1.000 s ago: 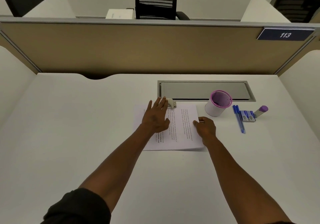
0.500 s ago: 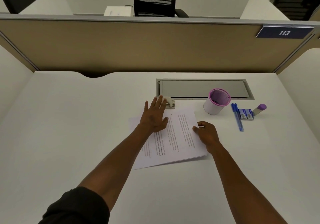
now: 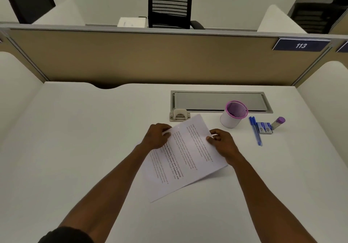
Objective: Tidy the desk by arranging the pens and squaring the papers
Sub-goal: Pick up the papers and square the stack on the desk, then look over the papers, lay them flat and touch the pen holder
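On the white desk [image 3: 75, 148] in front of me I count one thin stack of white printed papers [image 3: 186, 160], two blue pens [image 3: 255, 131] lying side by side, one white cup-shaped pen holder with a pink rim [image 3: 233, 114], two small blue boxes [image 3: 265, 128], one clear tube with a purple cap [image 3: 278, 122] and one small grey hole punch [image 3: 179, 115]. The papers lie skewed in the middle of the desk, the far corner pointing towards the hole punch and the right edge raised a little off the surface. My left hand [image 3: 157, 136] grips the stack's upper left edge, fingers curled over it. My right hand [image 3: 223, 143] pinches the upper right edge, thumb on top and fingers curled. The pens rest to the right of the pen holder, touching the boxes, with the tube just beyond. The holder stands at the front edge of a grey cable hatch [image 3: 220, 101]. The text on the top sheet is too small to read, though one line is bold. A dark blue plate [image 3: 301, 45] on the beige partition [image 3: 150, 58] reads "113".
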### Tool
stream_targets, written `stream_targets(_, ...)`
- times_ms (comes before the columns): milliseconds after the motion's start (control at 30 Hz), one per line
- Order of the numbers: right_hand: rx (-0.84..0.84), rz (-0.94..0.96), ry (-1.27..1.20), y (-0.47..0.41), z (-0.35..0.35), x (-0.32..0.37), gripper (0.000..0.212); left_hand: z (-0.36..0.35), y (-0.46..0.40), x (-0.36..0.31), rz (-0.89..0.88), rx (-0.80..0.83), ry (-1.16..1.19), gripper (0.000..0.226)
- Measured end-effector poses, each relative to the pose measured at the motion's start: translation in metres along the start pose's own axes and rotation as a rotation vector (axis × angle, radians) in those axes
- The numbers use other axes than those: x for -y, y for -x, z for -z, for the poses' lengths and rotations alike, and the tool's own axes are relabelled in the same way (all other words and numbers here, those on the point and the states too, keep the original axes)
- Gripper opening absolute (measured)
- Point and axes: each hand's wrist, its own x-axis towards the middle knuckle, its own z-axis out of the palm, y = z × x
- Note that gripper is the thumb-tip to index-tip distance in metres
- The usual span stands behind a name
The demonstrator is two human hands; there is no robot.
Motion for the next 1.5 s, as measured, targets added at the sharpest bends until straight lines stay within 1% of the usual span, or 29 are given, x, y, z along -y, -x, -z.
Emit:
stream_targets(200,0.022,0.086,0.084,0.001,-0.003,0.023,0.01,0.019,0.013,0.004,0.103,-0.044,0.095,0.021)
stream_targets(367,-0.022,0.146,0.106,0.007,-0.002,0.033,0.026,0.031,0.031,0.017,0.18,-0.138,0.321,0.012)
stream_targets(467,-0.089,0.147,-0.024,0.015,0.005,0.028,0.035,0.039,0.045,0.029,0.214,-0.205,0.455,0.015)
stream_targets(533,-0.12,0.087,-0.213,0.024,0.004,0.02,0.038,0.043,0.056,0.036,0.224,-0.24,0.541,0.017)
stream_targets(600,-0.064,0.022,-0.357,0.034,-0.006,0.012,0.044,0.044,0.067,0.042,0.239,-0.275,0.642,0.018)
stream_targets(667,0.04,0.007,-0.376,0.046,-0.022,0.005,0.054,0.043,0.077,0.047,0.267,-0.314,0.751,0.014)
stream_targets(700,0.091,0.014,-0.367,0.052,-0.032,0.003,0.056,0.041,0.082,0.048,0.281,-0.336,0.806,0.012)
stream_targets(767,0.132,0.045,-0.353,0.063,-0.053,0.004,0.048,0.038,0.093,0.047,0.292,-0.379,0.912,0.012)
stream_targets(833,0.074,0.08,-0.344,0.07,-0.069,0.009,0.028,0.036,0.103,0.045,0.294,-0.409,0.98,0.013)
stream_targets(867,0.035,0.092,-0.345,0.072,-0.074,0.014,0.019,0.035,0.108,0.043,0.294,-0.418,0.997,0.013)
stream_targets(900,0.002,0.103,-0.345,0.074,-0.078,0.018,0.016,0.035,0.113,0.042,0.29,-0.426,1.008,0.013)
stream_targets(1067,-0.071,0.233,-0.29,0.083,-0.07,0.037,0.016,0.04,0.135,0.029,0.198,-0.47,1.024,0.014)
stream_targets(1200,-0.12,0.341,-0.24,0.092,-0.054,0.052,0.02,0.043,0.14,0.016,0.101,-0.461,1.01,0.014)
stream_targets(1367,-0.205,0.37,-0.231,0.101,-0.041,0.05,0.023,0.033,0.141,0.005,0.054,-0.442,0.927,0.021)
stream_targets(1500,-0.207,0.311,-0.248,0.107,-0.043,0.031,0.024,0.018,0.145,0.001,0.08,-0.416,0.869,0.032)
